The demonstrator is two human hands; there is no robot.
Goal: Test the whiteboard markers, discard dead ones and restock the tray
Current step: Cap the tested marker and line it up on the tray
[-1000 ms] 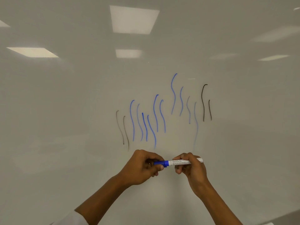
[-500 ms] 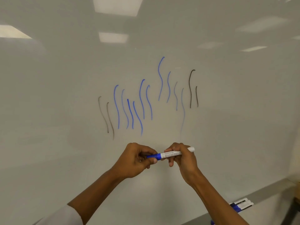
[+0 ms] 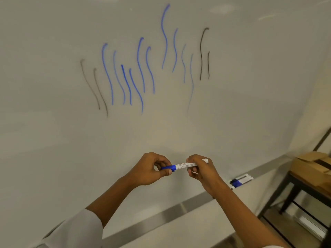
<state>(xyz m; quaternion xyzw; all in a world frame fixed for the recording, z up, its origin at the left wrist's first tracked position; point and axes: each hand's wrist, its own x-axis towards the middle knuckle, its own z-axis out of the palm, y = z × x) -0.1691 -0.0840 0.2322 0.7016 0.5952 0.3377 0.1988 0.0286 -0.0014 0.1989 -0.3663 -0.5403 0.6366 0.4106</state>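
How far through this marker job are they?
Many markers look tested: blue and dark test strokes cover the whiteboard. In hand: the left hand grips the blue cap end of a marker, the right hand its barrel. A few markers lie on the tray; sorting and restocking look unfinished.

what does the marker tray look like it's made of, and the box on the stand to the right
Marker tray: probably brushed metal, aluminium perhaps, grey with a soft sheen along its length. Box: cardboard by its look, matte tan with folded flaps.

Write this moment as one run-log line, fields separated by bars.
left hand: pinches blue cap | right hand: grips white-barrelled blue marker | spare markers: on tray
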